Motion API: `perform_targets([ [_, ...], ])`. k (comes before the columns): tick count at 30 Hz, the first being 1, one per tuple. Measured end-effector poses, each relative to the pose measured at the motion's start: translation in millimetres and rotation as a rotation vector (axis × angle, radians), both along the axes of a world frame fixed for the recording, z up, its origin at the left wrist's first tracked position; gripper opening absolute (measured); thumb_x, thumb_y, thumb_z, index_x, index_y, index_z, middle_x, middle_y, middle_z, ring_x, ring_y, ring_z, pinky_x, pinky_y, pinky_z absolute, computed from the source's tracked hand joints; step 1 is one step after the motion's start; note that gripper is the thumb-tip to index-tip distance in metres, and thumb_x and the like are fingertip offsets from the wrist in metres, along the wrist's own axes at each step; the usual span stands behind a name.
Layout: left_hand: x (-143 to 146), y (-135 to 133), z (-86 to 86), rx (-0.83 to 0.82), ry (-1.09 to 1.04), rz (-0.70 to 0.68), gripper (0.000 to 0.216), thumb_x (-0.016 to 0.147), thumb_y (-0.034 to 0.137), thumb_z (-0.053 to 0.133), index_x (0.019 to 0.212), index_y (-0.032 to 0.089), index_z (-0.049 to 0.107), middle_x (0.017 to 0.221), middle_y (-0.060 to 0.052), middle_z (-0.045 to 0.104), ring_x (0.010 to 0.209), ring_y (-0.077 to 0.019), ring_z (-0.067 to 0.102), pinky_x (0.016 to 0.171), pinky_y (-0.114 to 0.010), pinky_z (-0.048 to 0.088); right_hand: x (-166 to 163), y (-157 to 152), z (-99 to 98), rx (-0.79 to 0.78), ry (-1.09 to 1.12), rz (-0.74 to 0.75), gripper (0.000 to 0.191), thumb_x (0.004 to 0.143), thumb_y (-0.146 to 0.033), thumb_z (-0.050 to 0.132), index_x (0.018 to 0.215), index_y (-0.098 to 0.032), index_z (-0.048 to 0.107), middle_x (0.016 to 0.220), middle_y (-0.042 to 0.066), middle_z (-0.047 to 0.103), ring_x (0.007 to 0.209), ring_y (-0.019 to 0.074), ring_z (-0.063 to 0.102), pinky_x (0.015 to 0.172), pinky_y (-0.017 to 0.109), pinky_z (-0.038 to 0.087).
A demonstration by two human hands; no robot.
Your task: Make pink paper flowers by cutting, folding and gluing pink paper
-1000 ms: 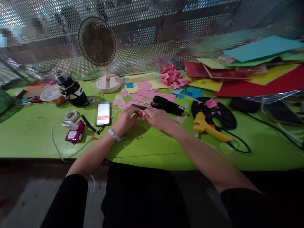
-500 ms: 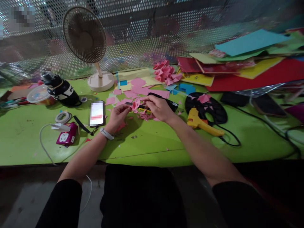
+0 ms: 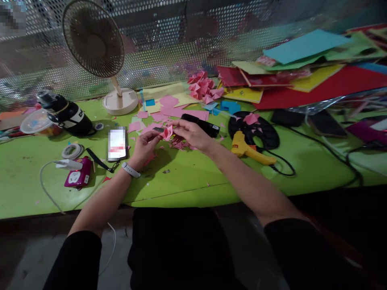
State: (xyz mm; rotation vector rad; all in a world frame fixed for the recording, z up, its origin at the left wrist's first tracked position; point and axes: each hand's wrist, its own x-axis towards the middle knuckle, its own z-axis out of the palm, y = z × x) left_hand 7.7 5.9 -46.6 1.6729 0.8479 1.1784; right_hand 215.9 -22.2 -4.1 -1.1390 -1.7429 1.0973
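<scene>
Between my two hands is a small pink folded paper flower (image 3: pixel 167 132). My left hand (image 3: pixel 145 147) pinches its left side between thumb and fingertips, with a white band around the wrist. From the right, my right hand (image 3: pixel 192 135) has its fingers closed at the flower's other edge; its thumb is mostly hidden. Just below and behind lie pink paper scraps (image 3: pixel 180 145). A black case-like object (image 3: pixel 202 125) lies behind my right hand. Farther back stands a pile of pink folded paper pieces (image 3: pixel 203 88).
A yellow glue gun (image 3: pixel 252 150) rests against a black U-shaped pad (image 3: pixel 266 131) at right. On the left are a phone (image 3: pixel 117 143), a roll of tape (image 3: pixel 72 151), a purple power adapter (image 3: pixel 78 175), a black bottle (image 3: pixel 65 112) and a fan (image 3: pixel 120 100). Colored sheets (image 3: pixel 314 88) are stacked back right.
The camera view has shifted, so the table's contents sit farther left. My right hand's fingers have come down from above to the paper flower. My left hand keeps its pinch.
</scene>
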Motion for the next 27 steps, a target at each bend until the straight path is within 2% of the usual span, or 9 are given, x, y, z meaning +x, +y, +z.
perform_targets([
  [3,0,-2,2.5,-0.007,0.004,-0.012,0.018,0.087,0.033,0.069,0.095,0.017,0.073,0.092,-0.006,0.074,0.082,-0.0127,0.068,0.075,-0.027,0.057,1,4,-4.3,-0.057,0.111,-0.015,0.027,0.095,-0.028,0.054,0.117,-0.017,0.065,0.094,0.009,0.073,0.072,0.0151,0.069,0.065,0.028,0.059],
  [6,0,-4,5.6,0.071,0.063,0.005,0.017,0.088,0.032,0.068,0.095,0.018,0.074,0.091,-0.006,0.074,0.082,-0.0132,0.067,0.074,-0.027,0.055,2,7,-8.9,-0.050,0.155,-0.043,0.018,0.088,-0.021,0.060,0.103,-0.016,0.068,0.088,0.007,0.073,0.070,0.0138,0.068,0.064,0.026,0.056],
  [12,-3,-11,15.3,0.428,0.270,0.091,0.011,0.087,0.026,0.068,0.093,0.018,0.074,0.085,-0.006,0.073,0.080,-0.0147,0.065,0.072,-0.029,0.052,1,4,-9.5,0.121,-0.050,-0.049,0.021,0.085,-0.018,0.061,0.102,-0.017,0.073,0.094,0.008,0.075,0.070,0.0156,0.065,0.069,0.032,0.054],
  [14,-3,-12,18.2,0.460,0.252,0.106,0.012,0.087,0.027,0.069,0.095,0.018,0.073,0.089,-0.006,0.073,0.086,-0.0159,0.066,0.078,-0.032,0.053,1,3,-7.7,0.161,-0.060,-0.079,0.017,0.085,-0.022,0.064,0.098,-0.018,0.074,0.097,0.008,0.075,0.073,0.0166,0.066,0.070,0.033,0.054],
  [16,-3,-12,19.2,0.368,0.141,0.120,0.018,0.088,0.030,0.069,0.101,0.019,0.072,0.098,-0.008,0.073,0.094,-0.0169,0.067,0.086,-0.034,0.053,2,3,-6.5,0.089,0.062,-0.091,0.015,0.086,-0.026,0.066,0.097,-0.019,0.073,0.094,0.008,0.075,0.072,0.0163,0.066,0.067,0.032,0.054],
  [18,-3,-9,18.2,0.181,-0.037,0.115,0.023,0.091,0.032,0.065,0.111,0.021,0.070,0.107,-0.008,0.072,0.100,-0.0167,0.067,0.091,-0.036,0.054,4,5,-6.7,-0.076,0.260,-0.086,0.015,0.086,-0.028,0.067,0.098,-0.019,0.071,0.085,0.005,0.074,0.065,0.0144,0.066,0.063,0.030,0.055],
  [22,-3,-5,15.8,-0.214,-0.273,-0.090,0.028,0.091,0.032,0.065,0.118,0.026,0.070,0.111,-0.006,0.072,0.104,-0.0166,0.068,0.098,-0.038,0.052,6,7,-10.5,-0.317,0.511,-0.087,0.014,0.080,-0.024,0.072,0.093,-0.021,0.068,0.074,0.001,0.071,0.058,0.0122,0.065,0.058,0.027,0.054],
  [24,-3,-6,17.2,-0.324,-0.323,-0.178,0.028,0.089,0.033,0.067,0.117,0.027,0.071,0.111,-0.006,0.072,0.105,-0.0173,0.068,0.099,-0.039,0.052,6,8,-12.6,-0.375,0.546,-0.072,0.016,0.078,-0.023,0.074,0.094,-0.021,0.069,0.075,0.001,0.072,0.058,0.0121,0.065,0.058,0.027,0.054],
  [27,-1,-11,21.4,-0.373,-0.370,-0.240,0.028,0.086,0.032,0.071,0.114,0.027,0.073,0.113,-0.005,0.072,0.105,-0.0168,0.067,0.100,-0.038,0.051,5,7,-13.3,-0.414,0.568,-0.064,0.020,0.076,-0.022,0.076,0.096,-0.022,0.071,0.076,0.000,0.073,0.058,0.0123,0.065,0.058,0.027,0.055],
])
